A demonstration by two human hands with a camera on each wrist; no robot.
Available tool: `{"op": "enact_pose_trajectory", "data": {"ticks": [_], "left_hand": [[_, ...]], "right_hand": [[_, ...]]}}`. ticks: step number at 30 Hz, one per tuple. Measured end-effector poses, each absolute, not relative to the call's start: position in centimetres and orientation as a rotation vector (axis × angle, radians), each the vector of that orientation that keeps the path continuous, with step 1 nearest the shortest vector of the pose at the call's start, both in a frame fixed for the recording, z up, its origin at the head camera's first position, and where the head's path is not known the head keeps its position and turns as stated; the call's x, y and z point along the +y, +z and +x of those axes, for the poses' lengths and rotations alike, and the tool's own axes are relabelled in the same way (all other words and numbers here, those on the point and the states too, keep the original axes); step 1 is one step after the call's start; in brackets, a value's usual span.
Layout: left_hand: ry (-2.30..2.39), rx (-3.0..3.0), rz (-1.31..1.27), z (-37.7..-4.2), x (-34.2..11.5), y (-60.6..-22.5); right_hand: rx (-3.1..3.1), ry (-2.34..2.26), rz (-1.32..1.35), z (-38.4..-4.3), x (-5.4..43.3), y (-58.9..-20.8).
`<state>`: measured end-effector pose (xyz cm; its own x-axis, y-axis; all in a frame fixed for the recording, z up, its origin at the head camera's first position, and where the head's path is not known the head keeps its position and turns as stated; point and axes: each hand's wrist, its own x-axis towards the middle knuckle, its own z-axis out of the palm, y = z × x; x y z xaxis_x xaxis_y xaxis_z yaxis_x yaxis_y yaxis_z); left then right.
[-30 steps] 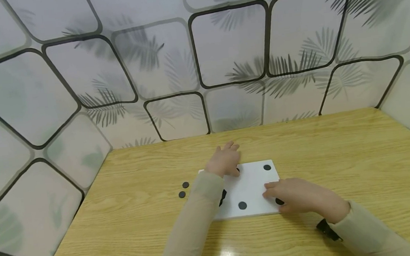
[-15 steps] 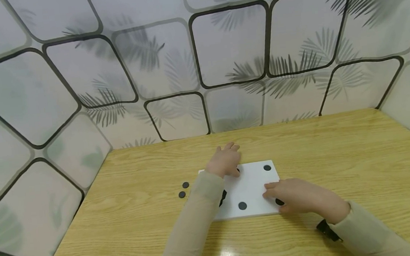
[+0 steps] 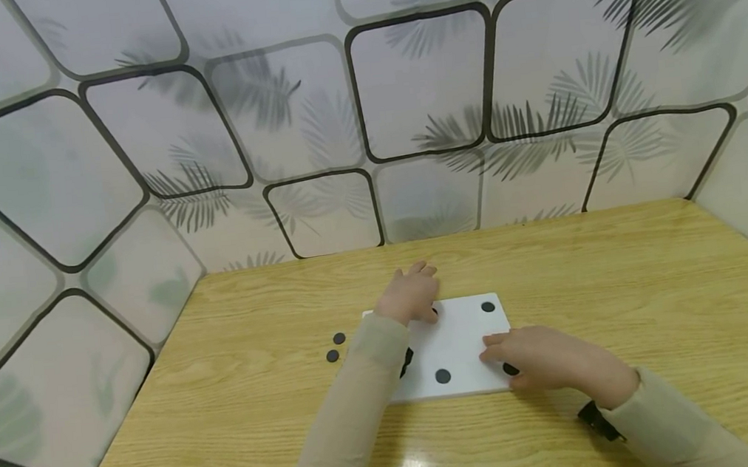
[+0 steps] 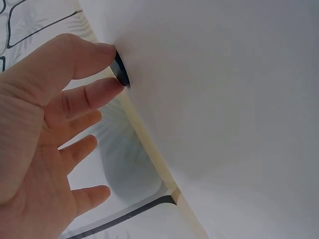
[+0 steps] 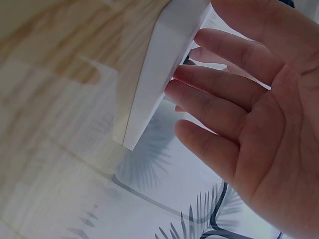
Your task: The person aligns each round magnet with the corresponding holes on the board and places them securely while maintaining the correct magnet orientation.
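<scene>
Black disc (image 4: 121, 70), pinched by left hand (image 4: 47, 134)

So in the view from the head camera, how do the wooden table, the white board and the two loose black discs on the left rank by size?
1. Wooden table, by far the largest.
2. White board, lying flat on it under both hands.
3. The two loose black discs, tiny; they look alike, so no ranking between them.
</scene>
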<state>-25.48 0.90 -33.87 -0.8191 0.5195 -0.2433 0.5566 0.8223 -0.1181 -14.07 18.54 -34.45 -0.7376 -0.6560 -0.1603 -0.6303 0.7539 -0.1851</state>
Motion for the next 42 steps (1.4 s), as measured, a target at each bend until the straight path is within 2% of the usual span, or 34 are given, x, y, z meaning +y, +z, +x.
{"op": "enact_pose_trajectory", "data": {"ticks": [30,42], "left_hand": [[-0.277,2.811,0.88,-25.2,0.9,-33.8],[-0.317,2.839,0.95,-24.9,-1.5,-32.8]], "right_hand": [[2.728,-0.188,-1.009,-14.0,18.5,-34.3],[2.732,-0.195,-1.017,-13.9,18.5,-34.3]]}}
